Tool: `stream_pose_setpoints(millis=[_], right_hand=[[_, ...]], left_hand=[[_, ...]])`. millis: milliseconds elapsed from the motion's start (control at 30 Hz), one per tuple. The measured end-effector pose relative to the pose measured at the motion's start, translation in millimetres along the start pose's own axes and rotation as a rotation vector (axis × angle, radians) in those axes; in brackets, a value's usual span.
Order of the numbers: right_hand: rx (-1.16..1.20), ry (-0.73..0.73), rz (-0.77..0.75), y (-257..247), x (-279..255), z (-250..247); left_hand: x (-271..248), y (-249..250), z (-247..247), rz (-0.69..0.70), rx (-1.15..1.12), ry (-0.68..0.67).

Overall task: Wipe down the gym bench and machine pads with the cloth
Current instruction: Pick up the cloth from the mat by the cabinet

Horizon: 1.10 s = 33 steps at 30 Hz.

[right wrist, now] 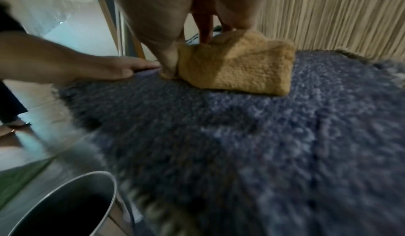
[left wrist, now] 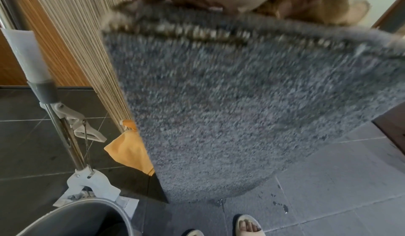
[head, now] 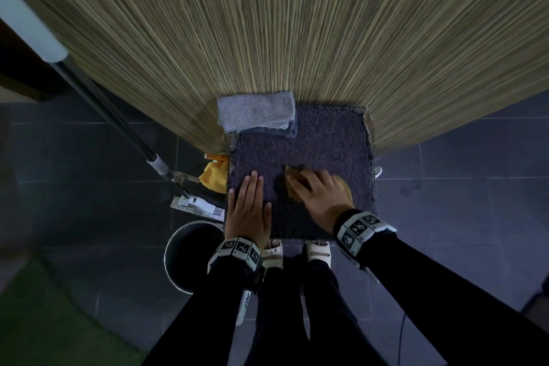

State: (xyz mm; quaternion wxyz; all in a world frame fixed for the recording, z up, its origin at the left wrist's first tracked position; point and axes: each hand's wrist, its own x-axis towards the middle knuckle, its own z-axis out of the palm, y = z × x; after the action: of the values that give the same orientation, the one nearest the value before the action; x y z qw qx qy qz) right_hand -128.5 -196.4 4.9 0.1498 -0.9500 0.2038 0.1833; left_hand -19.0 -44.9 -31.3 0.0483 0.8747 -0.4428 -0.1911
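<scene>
A dark blue-grey shaggy pad (head: 326,142) covers the seat in front of me, against a striped wall. My right hand (head: 320,193) grips a bunched tan fluffy cloth (head: 341,184) and holds it down on the middle of the pad. In the right wrist view the cloth (right wrist: 238,66) sits on the pad (right wrist: 241,144) with my fingers (right wrist: 206,31) curled over its top. My left hand (head: 249,202) lies flat with straight fingers on the pad's near left part and holds nothing. The left wrist view shows the pad's hanging front (left wrist: 241,101).
A folded grey towel (head: 257,113) lies on the pad's far left corner. Left of the seat hangs a yellow cloth (head: 215,177), with a mop (head: 118,122) and a metal bucket (head: 178,246) on the dark tiled floor. My sandalled feet (head: 318,249) stand at the front edge.
</scene>
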Motion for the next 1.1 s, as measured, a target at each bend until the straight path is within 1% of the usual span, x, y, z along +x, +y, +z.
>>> stream_pose_setpoints(millis=[100,167,233,300,400,500,533,600,667,767,967,1100], right_hand=[[0.046,-0.076,0.048,-1.0,-10.2,-2.8],[0.209,-0.101,0.093,1.9,-18.0,-11.6],[0.427,-0.016,0.118,5.0,-27.9,-23.9],[0.573,0.094,0.163,8.5,-38.2,-38.5],[0.707,0.235,0.22,10.3,-54.6,-62.6],[0.808,0.374,0.239,5.5,-72.0,-85.6],[0.817,0.398,0.246,3.0,-77.7,-93.2],[0.82,0.387,0.252,-3.1,-89.2,-104.8],[0.811,0.366,0.228,-7.7,-98.3,-112.6],[0.76,0.375,0.195,-13.5,-109.3,-120.2],[0.77,0.342,0.131,-22.8,-123.0,-130.1],[0.757,0.357,0.079,-24.1,-121.3,-135.5]], left_hand=[[2.6,0.8,-5.7,-0.032,-0.056,-0.079],[4.6,5.4,-19.0,-0.056,-0.148,-0.109],[6.9,12.8,-35.2,-0.078,-0.243,-0.119],[6.9,21.3,-52.1,-0.106,-0.317,-0.147],[0.5,32.3,-77.9,-0.129,-0.405,-0.142],[-10.9,40.1,-102.4,-0.07,-0.462,-0.074],[-14.8,42.2,-110.2,-0.045,-0.47,-0.054],[-23.2,45.7,-124.7,-0.017,-0.484,-0.027],[-31.3,48.0,-136.7,0.012,-0.504,0.003],[-42.9,47.3,-151.2,0.044,-0.521,0.051],[-62.8,43.0,-167.6,0.082,-0.521,0.053],[-73.3,44.1,-174.4,0.045,-0.519,0.053]])
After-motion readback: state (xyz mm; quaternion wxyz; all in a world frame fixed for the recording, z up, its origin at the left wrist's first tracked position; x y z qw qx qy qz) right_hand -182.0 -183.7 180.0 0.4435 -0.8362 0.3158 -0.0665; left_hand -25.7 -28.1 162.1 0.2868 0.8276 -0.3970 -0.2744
